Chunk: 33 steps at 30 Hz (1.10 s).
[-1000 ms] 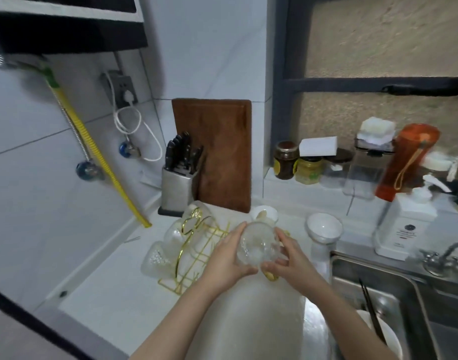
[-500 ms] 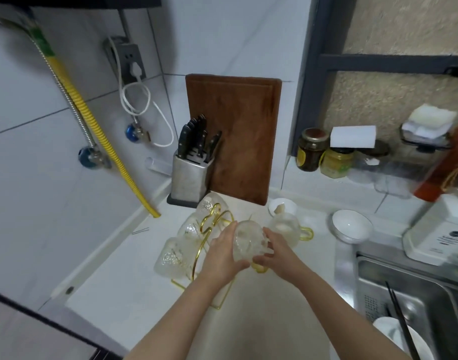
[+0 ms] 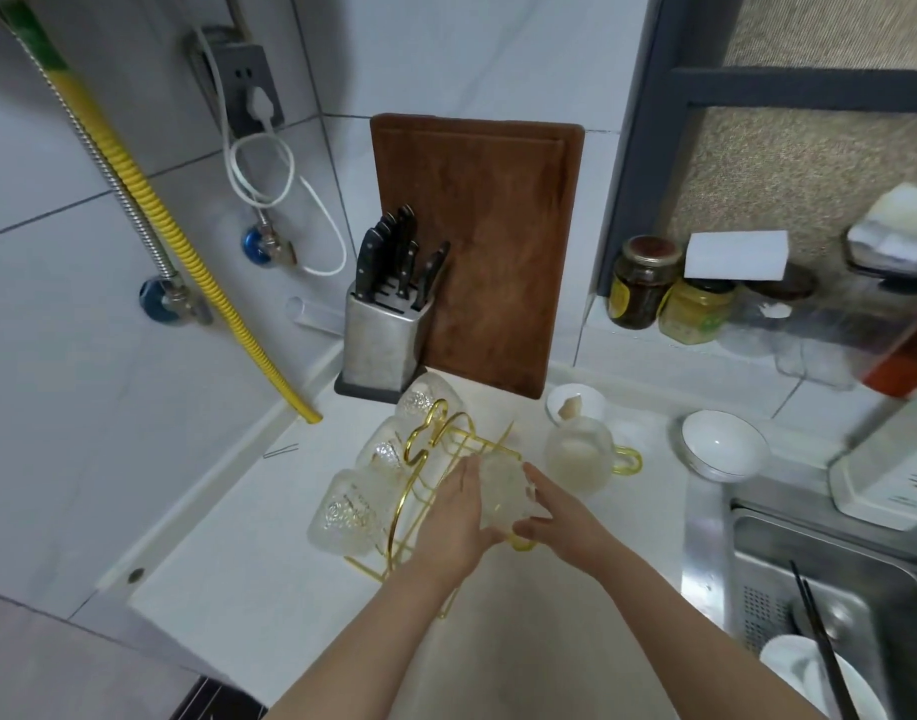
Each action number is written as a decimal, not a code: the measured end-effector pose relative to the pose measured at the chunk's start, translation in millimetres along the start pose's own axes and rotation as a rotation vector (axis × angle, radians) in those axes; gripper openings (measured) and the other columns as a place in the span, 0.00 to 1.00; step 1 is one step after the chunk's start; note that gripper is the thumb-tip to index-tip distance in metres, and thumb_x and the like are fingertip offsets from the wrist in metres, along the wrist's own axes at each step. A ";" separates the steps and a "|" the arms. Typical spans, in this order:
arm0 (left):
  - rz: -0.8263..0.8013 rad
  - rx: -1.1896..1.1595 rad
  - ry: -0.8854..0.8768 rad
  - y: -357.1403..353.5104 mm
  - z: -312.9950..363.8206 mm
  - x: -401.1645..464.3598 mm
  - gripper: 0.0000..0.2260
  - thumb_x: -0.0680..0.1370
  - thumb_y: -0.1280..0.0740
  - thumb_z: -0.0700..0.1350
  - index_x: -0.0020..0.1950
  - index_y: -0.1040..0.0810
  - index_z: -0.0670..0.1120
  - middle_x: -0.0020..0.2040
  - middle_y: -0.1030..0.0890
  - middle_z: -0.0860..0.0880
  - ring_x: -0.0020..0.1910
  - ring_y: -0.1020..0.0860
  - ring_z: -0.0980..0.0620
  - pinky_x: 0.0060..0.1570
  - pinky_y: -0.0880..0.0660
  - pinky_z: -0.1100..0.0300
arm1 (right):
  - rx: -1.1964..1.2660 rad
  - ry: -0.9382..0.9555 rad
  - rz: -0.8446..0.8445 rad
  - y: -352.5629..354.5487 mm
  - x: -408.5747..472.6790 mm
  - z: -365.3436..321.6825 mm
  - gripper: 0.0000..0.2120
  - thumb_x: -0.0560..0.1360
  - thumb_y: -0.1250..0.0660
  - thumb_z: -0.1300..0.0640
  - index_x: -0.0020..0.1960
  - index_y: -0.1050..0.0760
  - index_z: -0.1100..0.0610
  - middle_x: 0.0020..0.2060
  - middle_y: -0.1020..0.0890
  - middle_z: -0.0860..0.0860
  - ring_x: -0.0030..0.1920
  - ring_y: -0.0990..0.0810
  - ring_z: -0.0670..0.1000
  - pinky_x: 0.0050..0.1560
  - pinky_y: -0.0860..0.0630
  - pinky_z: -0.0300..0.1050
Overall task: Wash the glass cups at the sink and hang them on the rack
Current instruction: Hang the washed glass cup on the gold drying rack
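Both hands hold one textured glass cup (image 3: pixel 502 492) with a gold handle, low over the right side of the gold wire rack (image 3: pixel 429 449). My left hand (image 3: pixel 454 517) wraps its left side and my right hand (image 3: pixel 555 517) its right side, near the handle. Three glass cups hang on the rack's left side: a near one (image 3: pixel 347 511), a middle one (image 3: pixel 383 449) and a far one (image 3: pixel 425 397). A glass pitcher (image 3: pixel 581 454) with a yellow handle stands just right of the rack. The steel sink (image 3: pixel 820 605) is at the lower right.
A knife block (image 3: pixel 383 335) and a wooden cutting board (image 3: pixel 477 252) stand behind the rack. Two white bowls, a small one (image 3: pixel 576 405) and a larger one (image 3: pixel 721 444), sit on the counter. Jars line the window ledge. A bowl with chopsticks (image 3: pixel 820 662) lies in the sink.
Both hands have carried the cup away from the sink side and lowered it onto the rack's right side. The view has tilted down and to the left.
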State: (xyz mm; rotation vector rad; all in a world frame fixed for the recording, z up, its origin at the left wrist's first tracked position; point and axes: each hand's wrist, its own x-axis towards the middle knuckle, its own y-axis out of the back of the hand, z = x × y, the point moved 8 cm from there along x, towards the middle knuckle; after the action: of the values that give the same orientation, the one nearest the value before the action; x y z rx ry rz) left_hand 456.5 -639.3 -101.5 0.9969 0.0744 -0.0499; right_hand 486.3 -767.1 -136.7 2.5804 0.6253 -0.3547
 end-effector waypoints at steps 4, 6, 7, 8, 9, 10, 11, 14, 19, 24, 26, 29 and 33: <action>-0.041 0.050 -0.005 -4.8 2.0 1.4 0.44 0.75 0.29 0.48 0.79 0.57 0.48 0.79 0.51 0.45 0.77 0.49 0.49 0.74 0.44 0.57 | -0.055 0.019 -0.011 2.0 0.7 3.3 0.39 0.73 0.30 0.63 0.77 0.48 0.48 0.69 0.34 0.44 0.71 0.38 0.47 0.69 0.32 0.49; -0.044 0.081 -0.002 -5.9 2.8 2.5 0.43 0.75 0.30 0.48 0.79 0.57 0.48 0.79 0.51 0.46 0.77 0.50 0.49 0.73 0.43 0.56 | -0.074 0.029 -0.008 2.7 -0.7 3.1 0.39 0.74 0.30 0.61 0.77 0.48 0.49 0.71 0.35 0.46 0.72 0.38 0.49 0.69 0.33 0.48; -0.041 0.093 -0.001 -5.7 3.6 2.9 0.43 0.75 0.30 0.48 0.79 0.57 0.49 0.79 0.51 0.45 0.77 0.50 0.48 0.73 0.42 0.55 | -0.094 0.039 0.000 3.0 0.4 3.4 0.39 0.74 0.30 0.60 0.77 0.48 0.49 0.71 0.35 0.46 0.71 0.37 0.48 0.68 0.33 0.46; -0.041 0.106 -0.001 -5.6 4.7 2.7 0.43 0.75 0.30 0.49 0.79 0.57 0.49 0.79 0.51 0.45 0.77 0.50 0.48 0.73 0.42 0.55 | -0.111 0.048 0.004 3.0 0.3 2.8 0.38 0.74 0.30 0.59 0.77 0.48 0.50 0.71 0.35 0.46 0.70 0.37 0.46 0.67 0.33 0.44; -0.040 0.121 -0.001 -5.9 5.0 2.8 0.43 0.75 0.30 0.49 0.79 0.57 0.49 0.79 0.51 0.45 0.77 0.50 0.47 0.73 0.42 0.54 | -0.132 0.056 0.008 2.9 0.5 2.1 0.38 0.74 0.30 0.59 0.77 0.47 0.50 0.70 0.35 0.45 0.68 0.37 0.44 0.65 0.33 0.42; -0.038 0.138 0.000 -6.5 4.9 3.3 0.43 0.75 0.30 0.49 0.79 0.57 0.49 0.78 0.50 0.45 0.77 0.50 0.46 0.74 0.43 0.54 | -0.145 0.064 0.012 3.2 0.9 2.2 0.37 0.74 0.30 0.59 0.76 0.47 0.51 0.70 0.35 0.45 0.67 0.37 0.43 0.63 0.34 0.40; -0.031 0.156 -0.001 -6.7 4.8 3.9 0.43 0.75 0.30 0.50 0.79 0.57 0.49 0.78 0.50 0.45 0.77 0.50 0.46 0.74 0.44 0.54 | -0.157 0.072 0.015 3.7 1.4 2.8 0.36 0.74 0.31 0.60 0.76 0.46 0.52 0.69 0.36 0.45 0.67 0.37 0.43 0.63 0.35 0.39; -0.006 0.206 -0.005 -4.2 7.3 4.1 0.42 0.75 0.30 0.52 0.78 0.56 0.50 0.78 0.49 0.45 0.77 0.49 0.45 0.75 0.47 0.52 | -0.197 0.071 0.027 8.7 -0.2 6.1 0.35 0.75 0.31 0.58 0.76 0.45 0.54 0.72 0.38 0.48 0.70 0.37 0.46 0.69 0.35 0.43; 0.021 0.249 -0.056 -1.9 27.6 6.4 0.39 0.76 0.33 0.53 0.78 0.54 0.51 0.78 0.51 0.46 0.77 0.52 0.46 0.76 0.52 0.49 | -0.207 0.006 0.124 39.6 -8.4 19.8 0.33 0.75 0.31 0.55 0.75 0.43 0.53 0.72 0.34 0.51 0.70 0.33 0.50 0.67 0.32 0.44; 0.061 0.167 -0.146 -7.8 61.0 24.8 0.37 0.77 0.34 0.53 0.78 0.54 0.52 0.79 0.51 0.47 0.78 0.53 0.48 0.75 0.52 0.53 | -0.213 -0.029 0.241 81.7 -16.6 29.7 0.31 0.75 0.31 0.55 0.75 0.40 0.54 0.71 0.32 0.52 0.70 0.32 0.52 0.68 0.33 0.45; 0.034 0.089 -0.174 -15.7 77.0 33.4 0.38 0.77 0.33 0.51 0.79 0.54 0.52 0.79 0.50 0.47 0.77 0.51 0.49 0.75 0.49 0.55 | -0.240 -0.039 0.283 96.1 -18.2 32.3 0.30 0.76 0.32 0.55 0.74 0.40 0.55 0.71 0.32 0.52 0.70 0.32 0.52 0.67 0.35 0.43; -0.026 -0.053 -0.153 -31.1 92.8 49.6 0.41 0.72 0.28 0.50 0.78 0.49 0.50 0.75 0.40 0.49 0.74 0.41 0.50 0.72 0.38 0.53 | -0.270 -0.046 0.328 115.2 -17.7 36.6 0.28 0.76 0.33 0.58 0.73 0.39 0.58 0.69 0.31 0.52 0.69 0.32 0.52 0.63 0.37 0.36; -0.016 -0.199 0.021 -55.0 83.5 80.1 0.41 0.66 0.25 0.50 0.74 0.42 0.50 0.67 0.29 0.50 0.67 0.30 0.50 0.63 0.28 0.52 | -0.319 -0.088 0.360 135.6 -9.2 50.5 0.29 0.77 0.34 0.57 0.74 0.42 0.58 0.73 0.35 0.52 0.72 0.35 0.51 0.67 0.40 0.37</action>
State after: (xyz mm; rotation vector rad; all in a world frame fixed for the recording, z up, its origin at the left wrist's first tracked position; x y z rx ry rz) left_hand 535.5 -739.9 -109.3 0.7976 0.1045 -0.0457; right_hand 537.2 -902.5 -126.6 2.2941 0.1606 -0.2256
